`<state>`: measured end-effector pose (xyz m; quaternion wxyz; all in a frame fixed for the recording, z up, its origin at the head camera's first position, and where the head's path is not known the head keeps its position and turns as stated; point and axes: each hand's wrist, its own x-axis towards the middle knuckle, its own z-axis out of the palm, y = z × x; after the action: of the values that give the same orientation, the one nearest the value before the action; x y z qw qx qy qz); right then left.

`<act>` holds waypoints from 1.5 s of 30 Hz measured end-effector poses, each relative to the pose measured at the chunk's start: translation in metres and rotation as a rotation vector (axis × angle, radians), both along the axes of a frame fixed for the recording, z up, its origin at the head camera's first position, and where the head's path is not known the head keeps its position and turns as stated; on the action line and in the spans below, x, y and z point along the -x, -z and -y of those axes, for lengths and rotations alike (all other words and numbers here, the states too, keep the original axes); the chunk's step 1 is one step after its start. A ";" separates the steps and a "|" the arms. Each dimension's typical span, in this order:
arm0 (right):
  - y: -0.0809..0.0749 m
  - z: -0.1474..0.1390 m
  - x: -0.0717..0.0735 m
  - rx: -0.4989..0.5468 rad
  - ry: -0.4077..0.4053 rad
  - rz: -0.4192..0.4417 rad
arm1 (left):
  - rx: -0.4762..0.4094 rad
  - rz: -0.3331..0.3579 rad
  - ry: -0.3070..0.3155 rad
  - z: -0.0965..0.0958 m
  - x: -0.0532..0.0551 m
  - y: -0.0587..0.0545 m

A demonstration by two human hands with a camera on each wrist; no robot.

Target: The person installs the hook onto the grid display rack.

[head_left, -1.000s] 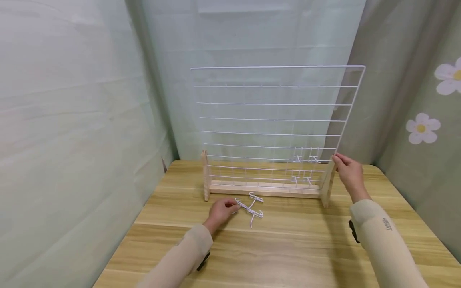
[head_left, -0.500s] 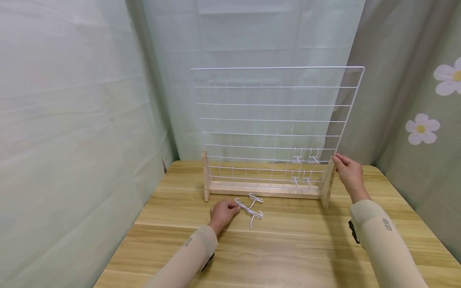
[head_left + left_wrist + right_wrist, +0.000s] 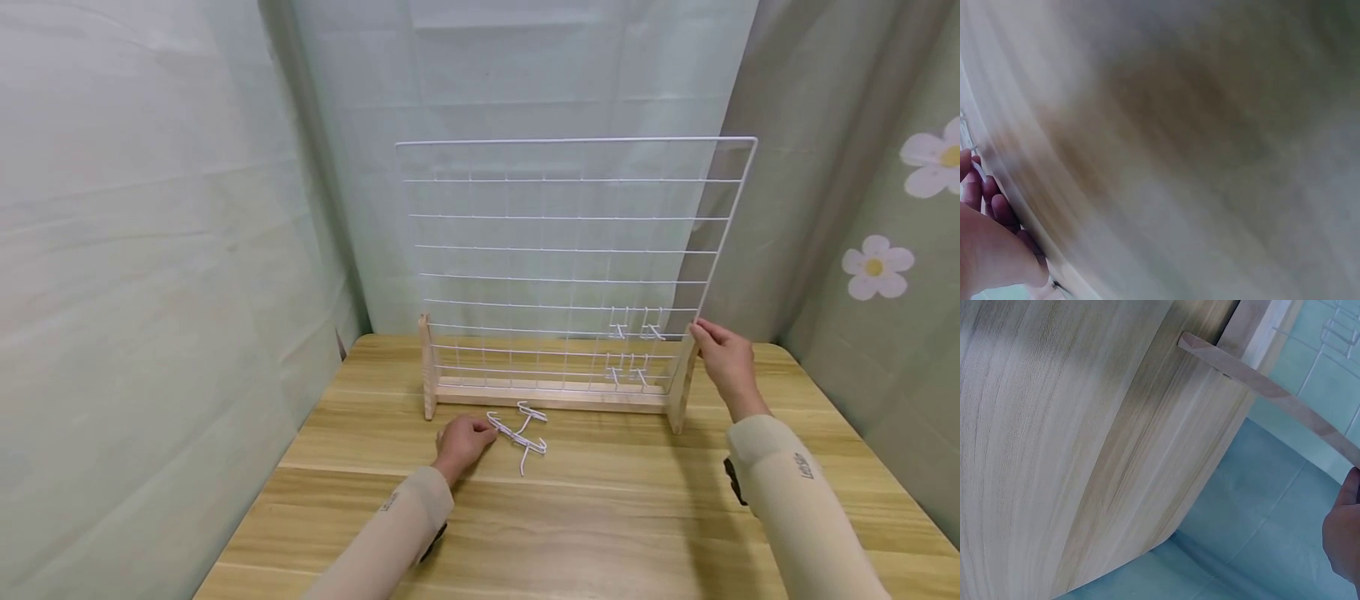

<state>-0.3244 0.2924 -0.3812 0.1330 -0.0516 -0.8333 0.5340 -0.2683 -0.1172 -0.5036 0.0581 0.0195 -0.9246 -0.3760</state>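
A white wire grid (image 3: 577,140) stands upright in a wooden base (image 3: 555,402). My right hand (image 3: 729,368) pinches the rack's right side, where the wire edge meets the top of the wooden upright (image 3: 1266,386). In front of the base lies a small pile of white wire hooks (image 3: 517,436). At the pile's left end my left hand (image 3: 461,443) holds its thumb and fingertips together; the left wrist view has a thin white hook (image 3: 979,169) between them, mostly hidden by the fingers. Several hooks (image 3: 617,332) hang in two rows at the grid's lower right.
The rack stands toward the back of a wood-grain table (image 3: 600,517). Pale green curtains (image 3: 187,250) enclose the table at the left, back and right, with white flowers (image 3: 877,267) on the right one.
My left hand has moved slightly right and its thumb and fingers have closed together at the hook pile. My right hand stays on the rack's upright.
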 end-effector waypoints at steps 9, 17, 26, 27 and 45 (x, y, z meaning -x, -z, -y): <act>-0.001 0.000 0.000 0.046 -0.028 0.010 | -0.033 -0.021 -0.029 0.003 0.003 0.003; -0.003 0.001 0.000 0.073 -0.041 0.017 | -0.147 -0.012 -0.089 0.005 0.005 0.003; -0.003 0.001 0.001 0.074 -0.030 0.022 | -0.256 -0.056 -0.152 0.004 0.009 -0.001; -0.003 0.001 0.001 0.074 -0.028 0.022 | -0.258 -0.064 -0.158 0.004 0.009 -0.002; -0.002 -0.001 0.001 0.041 -0.018 -0.002 | -0.285 -0.129 -0.291 -0.001 0.015 -0.021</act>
<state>-0.3253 0.2933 -0.3791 0.1280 -0.0460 -0.8224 0.5524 -0.2835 -0.1158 -0.4821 0.1677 0.1367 -0.8439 -0.4909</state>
